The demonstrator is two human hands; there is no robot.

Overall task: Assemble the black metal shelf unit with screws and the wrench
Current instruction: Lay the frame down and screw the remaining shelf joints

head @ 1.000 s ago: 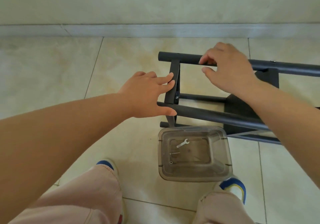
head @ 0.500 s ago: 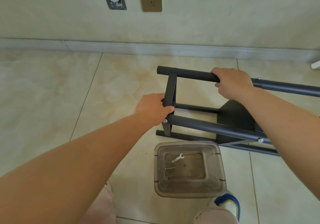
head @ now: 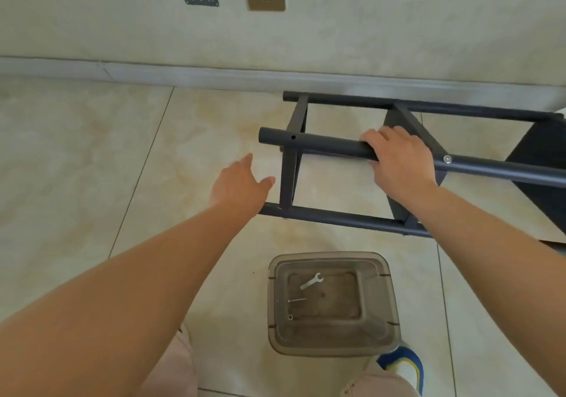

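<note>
R hand grips shelf frame; L hand free.

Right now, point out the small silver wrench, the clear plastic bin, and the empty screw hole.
small silver wrench (head: 311, 281), head view, mid-handle.
clear plastic bin (head: 329, 255), head view, far rim.
empty screw hole (head: 293, 137), head view, on the upper black tube.

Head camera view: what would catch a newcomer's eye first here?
The black metal shelf frame lying on its side on the tiled floor by the wall, with the right hand gripping its raised tube. The left hand hangs open just left of the frame. Nearer the feet stands a clear plastic bin holding a small wrench.
</note>
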